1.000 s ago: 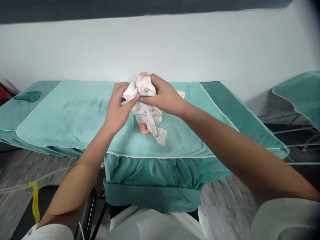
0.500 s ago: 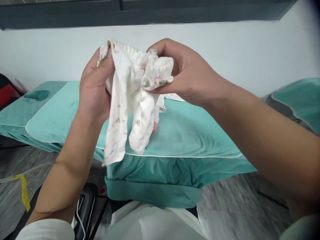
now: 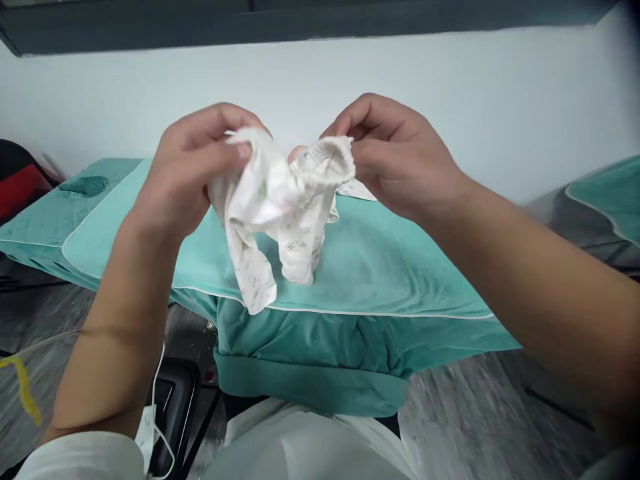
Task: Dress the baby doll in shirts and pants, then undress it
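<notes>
Both my hands hold up a small white printed baby garment (image 3: 280,213) in front of me, above the teal padded table (image 3: 380,267). My left hand (image 3: 185,167) is closed on its bunched left side. My right hand (image 3: 400,157) pinches the ribbed elastic opening on the right. Two short legs of the garment hang down between my hands. The doll is hidden behind the garment and my hands. A bit of white cloth (image 3: 357,190) lies on the table behind my right hand.
A folded teal cloth (image 3: 85,185) lies at the table's far left. A second teal pad (image 3: 610,200) sits at the right edge. A black and red object (image 3: 20,187) is at the far left. A black device with a white cable (image 3: 167,407) is below my left arm.
A second ago both hands worked on the garment at the doll on the table. They have lifted the garment off and up, and now spread its opening apart.
</notes>
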`<state>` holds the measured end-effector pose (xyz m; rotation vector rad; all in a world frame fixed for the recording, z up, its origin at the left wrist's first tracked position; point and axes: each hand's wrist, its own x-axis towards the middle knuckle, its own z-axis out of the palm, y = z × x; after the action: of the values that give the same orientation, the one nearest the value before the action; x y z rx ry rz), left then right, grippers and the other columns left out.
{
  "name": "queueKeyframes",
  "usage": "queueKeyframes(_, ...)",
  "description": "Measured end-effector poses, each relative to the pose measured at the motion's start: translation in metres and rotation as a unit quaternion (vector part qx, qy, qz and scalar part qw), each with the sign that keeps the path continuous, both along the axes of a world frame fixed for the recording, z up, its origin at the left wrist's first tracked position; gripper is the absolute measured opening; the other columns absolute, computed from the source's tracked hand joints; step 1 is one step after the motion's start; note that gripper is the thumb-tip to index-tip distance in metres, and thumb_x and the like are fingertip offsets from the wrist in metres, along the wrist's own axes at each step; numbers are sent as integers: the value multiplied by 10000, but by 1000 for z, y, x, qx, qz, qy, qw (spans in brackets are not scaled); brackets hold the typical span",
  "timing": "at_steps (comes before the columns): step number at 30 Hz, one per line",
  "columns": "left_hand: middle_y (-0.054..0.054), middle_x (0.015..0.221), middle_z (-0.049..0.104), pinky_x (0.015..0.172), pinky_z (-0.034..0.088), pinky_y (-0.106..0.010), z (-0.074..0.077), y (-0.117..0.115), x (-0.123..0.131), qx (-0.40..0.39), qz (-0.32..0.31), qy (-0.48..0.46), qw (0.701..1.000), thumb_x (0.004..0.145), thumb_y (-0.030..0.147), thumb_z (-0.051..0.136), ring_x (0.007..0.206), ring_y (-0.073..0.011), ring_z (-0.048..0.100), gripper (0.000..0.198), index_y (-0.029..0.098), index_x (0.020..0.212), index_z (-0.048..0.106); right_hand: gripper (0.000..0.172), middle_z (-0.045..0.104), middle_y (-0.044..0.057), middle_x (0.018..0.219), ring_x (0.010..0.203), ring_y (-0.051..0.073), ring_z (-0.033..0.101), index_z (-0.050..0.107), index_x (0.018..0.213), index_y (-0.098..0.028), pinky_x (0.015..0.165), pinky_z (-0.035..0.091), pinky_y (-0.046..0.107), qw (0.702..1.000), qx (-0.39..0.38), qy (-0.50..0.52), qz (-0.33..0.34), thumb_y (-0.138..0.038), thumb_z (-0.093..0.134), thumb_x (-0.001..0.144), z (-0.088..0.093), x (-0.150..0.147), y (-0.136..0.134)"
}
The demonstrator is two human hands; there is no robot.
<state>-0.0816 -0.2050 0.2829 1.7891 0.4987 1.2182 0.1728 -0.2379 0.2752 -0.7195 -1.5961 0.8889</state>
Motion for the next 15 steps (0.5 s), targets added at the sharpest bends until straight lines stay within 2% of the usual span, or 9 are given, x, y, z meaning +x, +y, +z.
queueKeyframes(3, -33, 738, 608, 769, 583, -381, 8, -13, -3, -45, -26, 156, 986, 820, 257, 813, 751, -222, 672, 273, 184, 1080, 772, 158, 627, -24, 834, 712, 125, 541, 646, 811, -241, 645, 470, 288, 999, -33, 17, -17, -120, 742, 777, -3, -1, -1)
queueKeyframes(5, -9, 747, 613, 718, 585, -341, 14, -18, -5, -82, -45, 224, 970, 748, 245, 868, 747, -214, 685, 345, 201, 1076, 770, 153, 589, -34, 789, 673, 111, 498, 633, 810, -231, 614, 431, 271, 998, -46, 22, -37, -103, 711, 784, -4, -3, -1)
queueKeyframes(7, 7, 773, 619, 717, 598, -318, 13, -18, -7, -116, -19, 226, 967, 769, 259, 847, 797, -215, 715, 272, 221, 1020, 750, 164, 548, -41, 732, 645, 103, 453, 625, 799, -220, 571, 375, 259, 997, -51, 21, -59, -67, 683, 779, -4, -3, -1)
queueKeyframes(10, 1, 809, 641, 718, 600, -292, -1, -10, -11, -111, 29, 207, 972, 865, 342, 761, 871, -225, 740, 139, 231, 933, 712, 170, 502, -43, 687, 614, 105, 403, 603, 785, -218, 529, 329, 267, 993, -61, 20, -95, -72, 685, 808, -8, -1, 3)
queueKeyframes(13, 1, 771, 632, 666, 567, -263, -19, -4, -8, -58, 39, 216, 974, 887, 393, 742, 834, -218, 724, 189, 227, 828, 674, 164, 504, -46, 698, 622, 113, 433, 598, 816, -237, 587, 416, 280, 991, -51, 14, -119, -129, 717, 851, -16, 3, 6)
queueKeyframes(15, 5, 728, 602, 678, 559, -266, -25, -4, 1, -56, 62, 183, 980, 910, 379, 725, 821, -215, 712, 215, 214, 792, 652, 164, 589, -34, 791, 703, 125, 529, 660, 919, -250, 664, 479, 285, 994, -26, -4, -105, -129, 733, 837, -21, 4, 5)
